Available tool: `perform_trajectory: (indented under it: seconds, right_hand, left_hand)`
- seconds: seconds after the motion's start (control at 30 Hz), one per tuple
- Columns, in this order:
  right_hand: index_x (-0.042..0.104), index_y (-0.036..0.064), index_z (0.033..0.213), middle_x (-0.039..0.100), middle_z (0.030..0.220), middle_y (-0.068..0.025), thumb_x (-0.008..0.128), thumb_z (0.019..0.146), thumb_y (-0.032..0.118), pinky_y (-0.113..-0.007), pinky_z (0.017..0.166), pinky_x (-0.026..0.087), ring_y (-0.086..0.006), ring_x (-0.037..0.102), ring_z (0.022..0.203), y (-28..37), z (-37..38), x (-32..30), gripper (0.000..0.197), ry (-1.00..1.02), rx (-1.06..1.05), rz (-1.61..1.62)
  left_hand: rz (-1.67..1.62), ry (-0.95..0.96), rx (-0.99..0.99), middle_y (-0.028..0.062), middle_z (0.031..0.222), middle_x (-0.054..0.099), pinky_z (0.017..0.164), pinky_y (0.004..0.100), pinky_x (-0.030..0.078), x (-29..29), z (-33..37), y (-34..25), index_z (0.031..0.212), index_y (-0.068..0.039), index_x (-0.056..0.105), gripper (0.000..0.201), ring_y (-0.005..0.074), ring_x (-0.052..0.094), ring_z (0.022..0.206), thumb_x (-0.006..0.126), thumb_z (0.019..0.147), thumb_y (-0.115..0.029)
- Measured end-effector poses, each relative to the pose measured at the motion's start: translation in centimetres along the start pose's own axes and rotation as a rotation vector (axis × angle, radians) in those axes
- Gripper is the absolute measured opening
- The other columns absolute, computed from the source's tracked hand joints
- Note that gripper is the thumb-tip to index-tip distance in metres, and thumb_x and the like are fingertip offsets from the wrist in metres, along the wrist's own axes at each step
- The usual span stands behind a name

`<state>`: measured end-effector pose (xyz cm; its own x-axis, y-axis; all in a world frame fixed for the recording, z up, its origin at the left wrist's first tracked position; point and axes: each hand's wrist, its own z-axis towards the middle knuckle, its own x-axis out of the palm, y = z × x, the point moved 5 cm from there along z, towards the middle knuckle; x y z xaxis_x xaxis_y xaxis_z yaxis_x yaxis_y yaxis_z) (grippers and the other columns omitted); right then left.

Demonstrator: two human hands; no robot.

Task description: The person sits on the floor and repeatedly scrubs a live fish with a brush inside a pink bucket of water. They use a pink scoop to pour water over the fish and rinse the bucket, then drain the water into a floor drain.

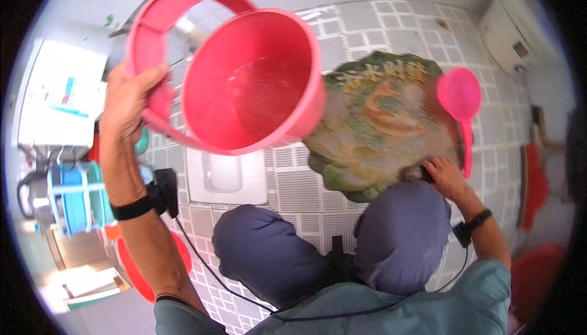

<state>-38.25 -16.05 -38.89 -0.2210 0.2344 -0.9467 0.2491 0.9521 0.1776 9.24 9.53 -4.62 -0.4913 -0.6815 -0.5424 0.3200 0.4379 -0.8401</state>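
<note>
My left hand (131, 99) is closed around the broad strap handle of a pink plastic bucket (312, 105), raised and tilted so its mouth shows. Its inside looks wet, with a little water or glare at the bottom. Behind and below it on the tiles lies a scalloped mat (348, 151) with a fish picture and raised yellow characters. Beside my right knee, my right hand (447, 179) rests at the mat's lower right edge, fingers bent over a small grey-brown thing I cannot make out. A pink long-handled water ladle (460, 94) overlaps the mat's right side.
A white squat toilet pan (223, 173) is set in the floor beyond my left knee. At left stand a blue rack (73, 197) and a red basin (137, 268). A white cylindrical tank (510, 29) and a red cloth-like thing (535, 185) are at right.
</note>
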Motion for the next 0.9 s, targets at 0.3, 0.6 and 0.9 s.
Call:
perform_trajectory:
  seconds: [0.3,0.6,0.9]
  right_hand:
    - [0.054,0.0037,0.131,0.064,0.11,-0.0211,0.076,0.066,0.017,-0.044,0.091,0.048,-0.0381,0.061,0.103,-1.3,8.4,-13.4,0.069,-0.161,-0.076,0.276]
    - [0.067,0.0088,0.118,0.064,0.084,-0.0186,0.069,0.079,0.022,-0.047,0.072,0.047,-0.0346,0.062,0.081,20.5,28.9,-37.0,0.041,-0.023,-0.799,-0.182]
    - [0.076,0.0191,0.1,0.072,0.105,-0.0051,0.066,0.081,0.023,-0.05,0.07,0.058,-0.0273,0.069,0.098,19.9,48.7,-18.0,0.022,0.096,-0.547,-0.915]
  left_hand:
    - [-0.063,0.19,0.073,0.0067,0.08,0.065,0.058,0.0251,0.057,-1.1,-0.4,0.1,0.103,0.004,0.057,0.024,0.013,0.066,0.064,0.067,0.086,-0.01]
    - [-0.308,-0.031,0.242,0.0117,0.098,0.067,0.076,0.0284,0.053,-1.2,-2.8,0.8,0.117,0.004,0.057,0.052,0.0151,0.065,0.088,0.078,0.082,-0.027]
    - [-0.111,-0.209,0.432,0.0147,0.092,0.068,0.075,0.0371,0.056,2.8,-6.3,11.5,0.119,0.002,0.047,0.089,0.025,0.07,0.083,0.094,0.055,-0.038]
